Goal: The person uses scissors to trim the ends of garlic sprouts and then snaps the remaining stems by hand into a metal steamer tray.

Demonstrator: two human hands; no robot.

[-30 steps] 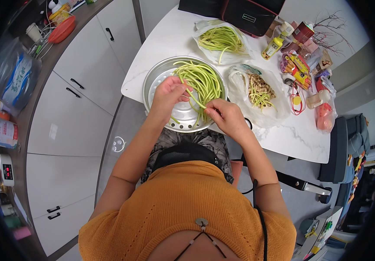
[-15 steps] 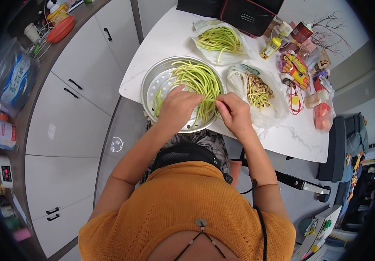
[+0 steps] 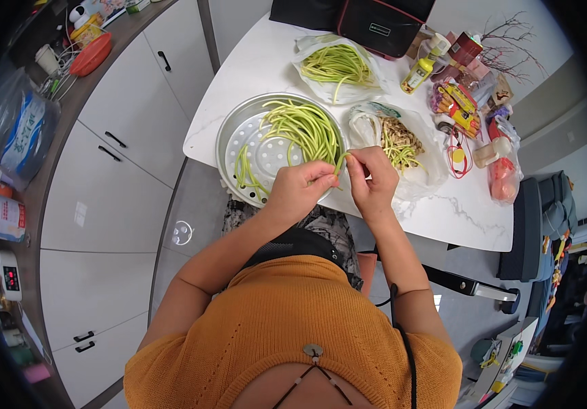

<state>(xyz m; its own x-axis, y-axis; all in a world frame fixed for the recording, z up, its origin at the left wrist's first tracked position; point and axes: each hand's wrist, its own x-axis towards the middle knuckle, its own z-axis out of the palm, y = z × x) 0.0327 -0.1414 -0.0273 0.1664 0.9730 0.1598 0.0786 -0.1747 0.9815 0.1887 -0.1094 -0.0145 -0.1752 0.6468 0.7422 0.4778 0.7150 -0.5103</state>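
Note:
Over the near right rim of a round metal pan (image 3: 228,119) with a perforated base, both my hands are closed on one thin green stem (image 3: 340,163), which looks like a garlic scape. My left hand (image 3: 300,194) pinches its lower part between thumb and fingers. The upper end is in the fingertips of my right hand (image 3: 373,180). A heap of long green stems (image 3: 303,129) lies in the pan, with a few shorter pieces (image 3: 245,167) at its left side. Right of the pan, an open plastic bag (image 3: 429,157) holds brownish and green trimmings (image 3: 399,141).
Another bag of long stems (image 3: 337,66) lies behind the pan on the white table (image 3: 457,211). A yellow bottle (image 3: 418,73), packaged snacks (image 3: 455,105) and a bag of red fruit (image 3: 503,178) crowd the right side. A black box (image 3: 382,27) stands at the back.
My left hand has moved right and down, off the heap toward the pan's near right rim. The right hand stays close by, and the stem is now held across the rim.

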